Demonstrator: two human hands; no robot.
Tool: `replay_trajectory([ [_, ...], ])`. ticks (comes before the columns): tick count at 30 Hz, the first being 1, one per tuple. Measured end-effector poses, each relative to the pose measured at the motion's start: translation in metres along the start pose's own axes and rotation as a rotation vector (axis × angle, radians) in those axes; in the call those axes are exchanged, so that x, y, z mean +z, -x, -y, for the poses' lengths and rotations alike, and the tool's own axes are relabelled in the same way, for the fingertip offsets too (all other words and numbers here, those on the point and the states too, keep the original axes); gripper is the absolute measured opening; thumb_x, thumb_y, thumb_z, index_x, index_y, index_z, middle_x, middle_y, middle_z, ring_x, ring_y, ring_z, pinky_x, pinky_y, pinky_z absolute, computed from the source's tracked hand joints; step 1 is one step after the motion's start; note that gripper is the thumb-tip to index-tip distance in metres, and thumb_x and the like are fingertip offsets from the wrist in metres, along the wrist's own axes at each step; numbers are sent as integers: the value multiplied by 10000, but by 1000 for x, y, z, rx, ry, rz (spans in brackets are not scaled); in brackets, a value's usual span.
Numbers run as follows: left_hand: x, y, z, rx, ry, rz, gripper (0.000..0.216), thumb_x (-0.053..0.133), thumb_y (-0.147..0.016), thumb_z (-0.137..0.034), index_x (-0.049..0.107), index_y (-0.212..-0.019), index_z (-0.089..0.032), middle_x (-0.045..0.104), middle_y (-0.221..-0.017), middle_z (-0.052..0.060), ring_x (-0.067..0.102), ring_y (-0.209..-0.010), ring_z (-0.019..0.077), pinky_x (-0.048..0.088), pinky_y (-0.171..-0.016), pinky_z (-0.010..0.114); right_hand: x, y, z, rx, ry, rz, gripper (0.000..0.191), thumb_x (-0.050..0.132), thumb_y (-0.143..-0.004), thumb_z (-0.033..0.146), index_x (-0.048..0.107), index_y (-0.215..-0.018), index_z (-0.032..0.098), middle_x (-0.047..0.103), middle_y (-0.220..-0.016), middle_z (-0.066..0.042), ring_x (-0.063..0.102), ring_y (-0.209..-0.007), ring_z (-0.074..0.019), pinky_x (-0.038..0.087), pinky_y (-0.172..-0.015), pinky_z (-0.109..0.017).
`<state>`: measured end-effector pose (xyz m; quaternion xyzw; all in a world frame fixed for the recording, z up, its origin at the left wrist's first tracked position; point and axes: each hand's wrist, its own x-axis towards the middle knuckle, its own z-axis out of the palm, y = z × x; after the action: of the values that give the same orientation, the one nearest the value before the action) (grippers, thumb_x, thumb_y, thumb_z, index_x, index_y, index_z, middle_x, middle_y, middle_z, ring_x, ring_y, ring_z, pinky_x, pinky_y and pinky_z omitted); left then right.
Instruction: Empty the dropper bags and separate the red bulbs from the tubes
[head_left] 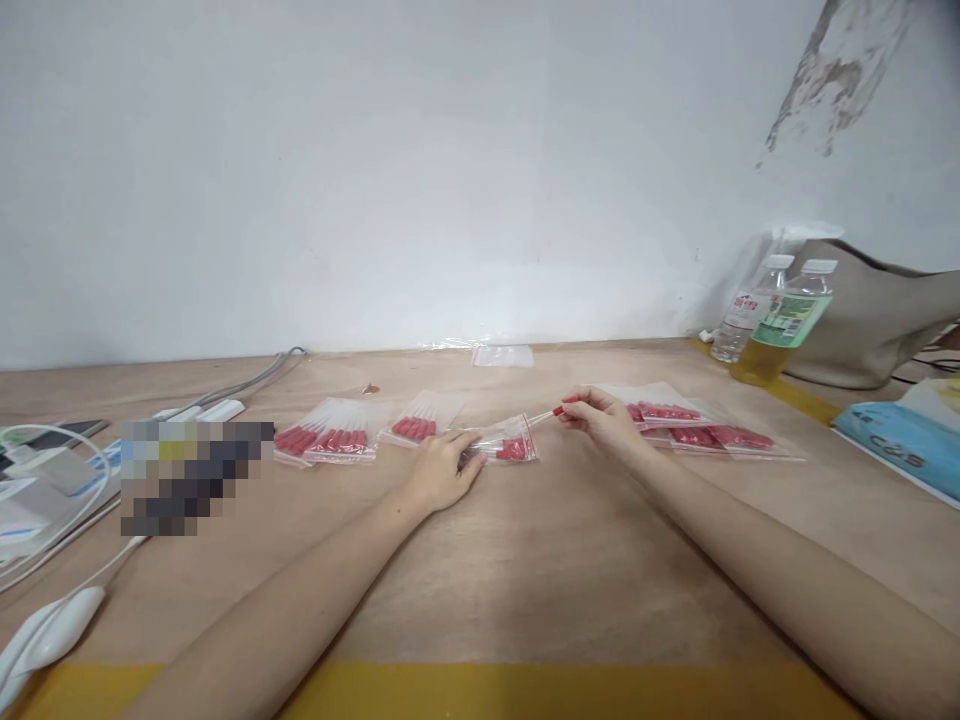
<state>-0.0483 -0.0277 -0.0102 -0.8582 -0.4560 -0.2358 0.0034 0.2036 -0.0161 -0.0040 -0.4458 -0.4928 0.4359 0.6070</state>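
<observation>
My left hand [442, 470] rests low on the table with its fingers closed on the left end of a small clear zip bag [515, 447]. Inside that bag lie red-ended thin white sticks. The fingertips of my right hand [604, 420] pinch the red end of a thin stick with a red handle [564, 406]; its pale shaft points left into the mouth of the bag. Beside my left hand is a filled clear bag of red-ended sticks [414, 427]. Behind my right wrist, more bags with red-ended sticks [664, 411] lie overlapping.
Further left lie more filled bags [337, 440]. A flat clear bag [502, 356] is by the wall. Two bottles [787, 325] and a grey-beige bag [862, 320] stand back right, with a blue packet [900, 445] nearer. Cables and a power strip [97, 460] occupy the left.
</observation>
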Motion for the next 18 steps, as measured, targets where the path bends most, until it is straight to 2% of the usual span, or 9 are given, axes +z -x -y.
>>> replay_trajectory([
  [4, -2, 2, -2, -17, -42, -10, 341, 464, -813, -407, 594, -1053, -202, 619, -1077, 69, 560, -970, 245, 421, -840, 394, -18, 1, 7, -252, 225, -175, 253, 670, -618, 363, 557, -748, 178, 606, -741, -24, 580, -666, -141, 488, -665, -303],
  [7, -5, 2, -3, -8, -37, -21, 384, 462, -803, -460, 591, -1062, -207, 607, -1086, 74, 541, -995, 250, 407, -860, 403, -23, 6, 1, -418, 443, -216, 227, 628, -674, 378, 598, -775, 178, 591, -807, -53, 575, -707, -160, 489, -670, -316],
  [13, -19, -5, 22, 17, -153, -97, 376, 391, -847, -425, 578, -1101, -221, 555, -1166, 75, 462, -1107, 247, 309, -968, 437, -18, 16, -13, -511, 833, -30, 149, 596, -710, 300, 665, -804, 208, 558, -823, -65, 548, -731, -183, 469, -712, -352],
  [18, -14, -3, 44, -31, -148, 57, 431, 309, -868, -477, 531, -1169, -263, 492, -1249, 56, 392, -1192, 248, 302, -982, 440, -22, 12, -27, -493, 1031, 74, 171, 558, -751, 311, 679, -812, 207, 544, -889, -84, 537, -761, -198, 450, -718, -364],
])
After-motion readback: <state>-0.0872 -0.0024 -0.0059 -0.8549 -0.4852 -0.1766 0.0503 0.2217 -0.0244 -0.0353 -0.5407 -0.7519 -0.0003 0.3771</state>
